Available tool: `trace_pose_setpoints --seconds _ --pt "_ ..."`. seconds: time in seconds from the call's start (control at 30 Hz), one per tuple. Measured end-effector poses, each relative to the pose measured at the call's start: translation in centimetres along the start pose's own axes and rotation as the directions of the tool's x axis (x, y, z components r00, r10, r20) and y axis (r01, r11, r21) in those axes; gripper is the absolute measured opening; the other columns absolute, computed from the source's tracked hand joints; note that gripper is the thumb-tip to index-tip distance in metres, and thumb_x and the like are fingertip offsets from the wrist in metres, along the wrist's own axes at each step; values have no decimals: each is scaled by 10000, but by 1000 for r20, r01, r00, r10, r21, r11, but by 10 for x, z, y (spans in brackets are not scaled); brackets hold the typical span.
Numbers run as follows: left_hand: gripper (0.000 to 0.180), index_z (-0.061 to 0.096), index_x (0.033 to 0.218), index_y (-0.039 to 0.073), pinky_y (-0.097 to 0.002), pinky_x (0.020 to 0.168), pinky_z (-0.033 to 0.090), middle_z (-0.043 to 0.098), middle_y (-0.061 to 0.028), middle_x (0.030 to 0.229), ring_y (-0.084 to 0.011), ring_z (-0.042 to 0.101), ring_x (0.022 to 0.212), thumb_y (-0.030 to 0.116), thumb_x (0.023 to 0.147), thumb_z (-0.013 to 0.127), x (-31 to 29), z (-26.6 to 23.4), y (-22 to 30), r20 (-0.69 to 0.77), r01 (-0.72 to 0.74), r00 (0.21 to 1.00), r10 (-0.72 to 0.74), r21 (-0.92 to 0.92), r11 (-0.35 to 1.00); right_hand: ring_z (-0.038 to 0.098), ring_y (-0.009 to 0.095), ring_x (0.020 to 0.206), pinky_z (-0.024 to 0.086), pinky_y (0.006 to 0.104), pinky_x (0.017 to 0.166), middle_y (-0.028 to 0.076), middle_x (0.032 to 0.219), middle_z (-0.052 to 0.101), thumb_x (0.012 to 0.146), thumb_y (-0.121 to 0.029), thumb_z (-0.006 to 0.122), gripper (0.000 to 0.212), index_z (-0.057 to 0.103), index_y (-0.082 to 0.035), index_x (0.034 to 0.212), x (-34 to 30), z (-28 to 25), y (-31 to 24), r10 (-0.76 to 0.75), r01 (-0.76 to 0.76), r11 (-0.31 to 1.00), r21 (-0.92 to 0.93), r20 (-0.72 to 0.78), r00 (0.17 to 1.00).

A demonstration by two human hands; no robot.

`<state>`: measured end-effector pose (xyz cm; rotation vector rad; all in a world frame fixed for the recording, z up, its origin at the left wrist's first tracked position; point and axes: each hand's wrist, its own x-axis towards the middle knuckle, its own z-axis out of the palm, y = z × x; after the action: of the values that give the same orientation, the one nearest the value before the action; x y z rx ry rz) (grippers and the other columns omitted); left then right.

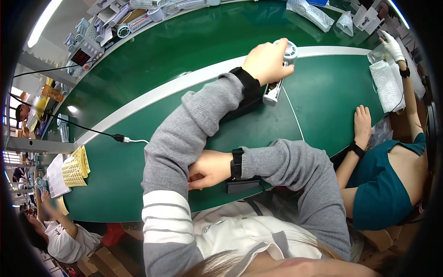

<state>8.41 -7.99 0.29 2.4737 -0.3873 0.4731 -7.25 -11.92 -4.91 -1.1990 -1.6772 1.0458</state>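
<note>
My left hand (267, 63) reaches across to the far middle of the green table and is closed on a small pale grey handheld fan (273, 96). The fan's round head (290, 51) shows past my fingers, and its handle points toward me with dark inner parts visible along it. Lower down, my right hand (210, 170) is tucked against my left sleeve, its fingers curled; the sleeve hides whatever they may hold. A dark block-like object (242, 186) lies by my right wrist. On the left, a white cable (136, 141) runs under my left forearm from a black connector (119, 138).
Yellow label sheets (76, 168) lie at the left table edge. A grey-white rail (203, 74) curves across the green surface. Bubble-wrapped packs (386, 85) and a co-worker's hand (362, 121) are at the right. Several fan parts and boxes (138, 21) line the far edge.
</note>
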Motion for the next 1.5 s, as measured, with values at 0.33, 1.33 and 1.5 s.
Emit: trace_pose_setpoints --seconds 0.33,1.33,1.5 --pt "557 461 1096 -1 -345 569 470 602 -136 673 -272 592 573 401 739 608 -16 24 1 -56 59 997 -60 -15 998 575 135 521 440 261 501 23 580 598 783 -206 578 172 610 -42 742 -1 0 -1 -45 44 999 -13 -62 997" --pt "161 569 912 8 -216 595 423 560 -24 766 -82 529 713 146 827 569 -217 -86 -43 124 259 964 -236 -650 715 460 183 1047 379 281 871 134 1219 427 907 -199 416 278 574 22 969 7 -35 8 130 25 983 182 -786 604" --pt "188 595 871 10 -203 560 377 542 -9 704 -77 481 650 188 849 541 -220 -87 -27 272 313 950 -156 -794 521 452 228 1095 366 315 918 151 1275 374 900 -272 431 354 545 20 1064 6 -36 10 144 145 913 381 -634 760"
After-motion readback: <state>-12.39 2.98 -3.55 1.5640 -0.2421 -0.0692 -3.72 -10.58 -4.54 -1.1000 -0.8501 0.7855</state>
